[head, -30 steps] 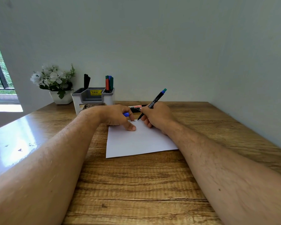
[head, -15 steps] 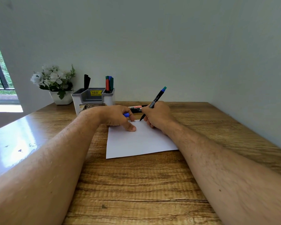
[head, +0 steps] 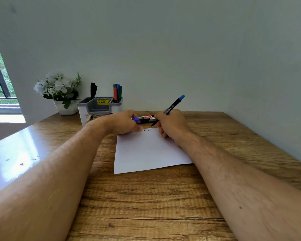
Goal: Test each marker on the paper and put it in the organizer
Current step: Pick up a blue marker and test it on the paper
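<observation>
A white paper (head: 146,152) lies on the wooden desk, with small scribbles near its far edge. My right hand (head: 172,126) grips a thin black marker (head: 172,106) with a blue-green end, tip down just past that far edge. My left hand (head: 123,122) holds a small blue cap (head: 136,119) and rests at the paper's far left corner. A black marker with a red label (head: 147,118) lies on the desk between my hands. The grey and white organizer (head: 101,108) stands behind my left hand, with several markers upright in it.
A white pot of white flowers (head: 59,94) stands left of the organizer by the wall. Walls close the desk at the back and right. A window is at the far left. Bare wood desk (head: 146,206) stretches toward me.
My right hand has lifted the marker tip off the paper and shifted it slightly away from me. My left hand has stayed in place with the cap.
</observation>
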Demonstrator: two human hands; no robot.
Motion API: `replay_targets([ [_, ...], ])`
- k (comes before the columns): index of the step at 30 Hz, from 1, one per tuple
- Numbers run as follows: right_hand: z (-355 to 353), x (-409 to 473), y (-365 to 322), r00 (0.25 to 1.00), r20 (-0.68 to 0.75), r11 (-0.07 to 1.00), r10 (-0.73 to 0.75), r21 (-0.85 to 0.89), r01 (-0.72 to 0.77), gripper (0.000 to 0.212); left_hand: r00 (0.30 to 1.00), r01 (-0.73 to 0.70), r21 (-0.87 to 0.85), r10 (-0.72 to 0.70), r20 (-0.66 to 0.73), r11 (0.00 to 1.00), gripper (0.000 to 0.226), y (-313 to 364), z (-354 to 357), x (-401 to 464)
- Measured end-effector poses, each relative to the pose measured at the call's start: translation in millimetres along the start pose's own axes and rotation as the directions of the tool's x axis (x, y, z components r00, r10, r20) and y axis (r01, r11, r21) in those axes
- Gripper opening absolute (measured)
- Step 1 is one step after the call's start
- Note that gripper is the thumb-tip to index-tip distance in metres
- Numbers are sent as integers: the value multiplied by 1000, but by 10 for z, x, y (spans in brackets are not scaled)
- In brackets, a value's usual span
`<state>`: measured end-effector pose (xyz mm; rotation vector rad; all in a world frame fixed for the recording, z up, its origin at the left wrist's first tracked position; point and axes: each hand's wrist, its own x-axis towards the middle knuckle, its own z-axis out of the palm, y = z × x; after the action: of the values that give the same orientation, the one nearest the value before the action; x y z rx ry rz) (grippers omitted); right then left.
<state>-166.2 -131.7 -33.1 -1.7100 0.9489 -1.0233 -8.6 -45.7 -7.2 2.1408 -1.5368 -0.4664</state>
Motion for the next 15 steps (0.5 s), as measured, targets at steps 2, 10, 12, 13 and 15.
replay_targets([
  [2,-27,4,-32,1000,-19,998,-13,60,14,20,994,-19,-113,7,-106,993,12,20,-22,-8],
  [10,-75,-5,-157,998,-41,958,-42,282,52,15,965,-129,-546,-22,-262,828,26,145,-10,-28],
  [12,-79,-17,-180,999,-12,944,-33,327,36,17,959,-118,-621,-73,-274,775,24,175,2,-17],
  [13,-79,-24,-185,999,3,941,-32,338,29,19,958,-111,-660,-97,-271,743,21,191,6,-16],
  [15,-77,-34,-190,999,22,939,-37,343,27,19,960,-115,-742,-117,-253,661,18,208,12,-22],
])
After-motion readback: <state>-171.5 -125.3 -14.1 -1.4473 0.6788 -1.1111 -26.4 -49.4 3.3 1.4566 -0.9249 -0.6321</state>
